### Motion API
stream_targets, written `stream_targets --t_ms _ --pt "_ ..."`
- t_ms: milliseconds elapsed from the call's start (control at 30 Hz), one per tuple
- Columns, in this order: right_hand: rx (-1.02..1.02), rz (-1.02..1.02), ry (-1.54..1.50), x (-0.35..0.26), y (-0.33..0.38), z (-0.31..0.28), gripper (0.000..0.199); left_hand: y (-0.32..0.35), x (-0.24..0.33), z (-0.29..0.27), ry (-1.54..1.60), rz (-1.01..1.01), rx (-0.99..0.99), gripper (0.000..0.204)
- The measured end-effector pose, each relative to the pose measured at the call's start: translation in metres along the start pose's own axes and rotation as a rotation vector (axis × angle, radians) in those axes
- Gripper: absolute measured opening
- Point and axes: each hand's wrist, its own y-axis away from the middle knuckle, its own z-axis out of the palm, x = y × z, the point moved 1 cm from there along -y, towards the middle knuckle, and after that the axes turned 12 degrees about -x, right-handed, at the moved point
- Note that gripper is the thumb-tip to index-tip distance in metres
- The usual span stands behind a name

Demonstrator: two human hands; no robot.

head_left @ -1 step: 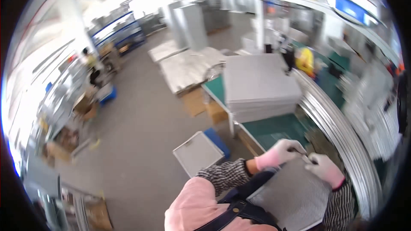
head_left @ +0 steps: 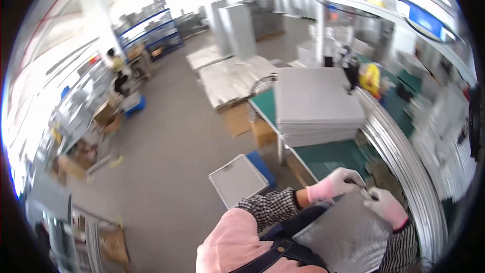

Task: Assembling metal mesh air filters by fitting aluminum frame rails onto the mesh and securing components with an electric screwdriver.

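Looking across from the left of the frame, you have shelving (head_left: 76, 106) along the wall in the upper left, with a person (head_left: 117, 71) in a yellow top standing beside it. Cardboard boxes (head_left: 76, 164) sit on the grey floor below that. Toward the lower middle, a flat grey panel (head_left: 237, 179) rests on a blue crate (head_left: 263, 167) on the floor.

Right of centre, a tall stack of grey panels (head_left: 318, 106) lies on the green-topped table (head_left: 333, 156). Just below it, in the lower right, your left hand (head_left: 336, 183) in a pale pink glove reaches over the top edge of a grey mesh panel (head_left: 348, 235) that leans against your body. Its fingers curl down onto something small at that edge; it may be a clip or tab, but the view is too blurred to tell. Your right hand (head_left: 385, 205), also gloved, sits just beside the left, fingers bent and pinching at the same spot on the panel's upper edge. Curved metal rails (head_left: 404, 156) run along the far right.
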Motion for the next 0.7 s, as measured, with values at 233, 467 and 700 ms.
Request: stream_targets --t_ms 233,467,700 --pt "0.204 -0.208 0.143 0.011 0.006 0.017 0.045 0.023 0.005 -0.008 -0.065 -0.078 0.120 0.027" --pt "0.534 -0.097 0.769 0.014 0.006 0.035 0.068 0.008 -0.005 0.019 -0.263 -0.010 0.259 0.027" --pt "0.343 -0.153 0.790 -0.009 0.027 0.047 0.075 0.033 -0.034 0.033 0.357 -0.266 0.213 0.031"
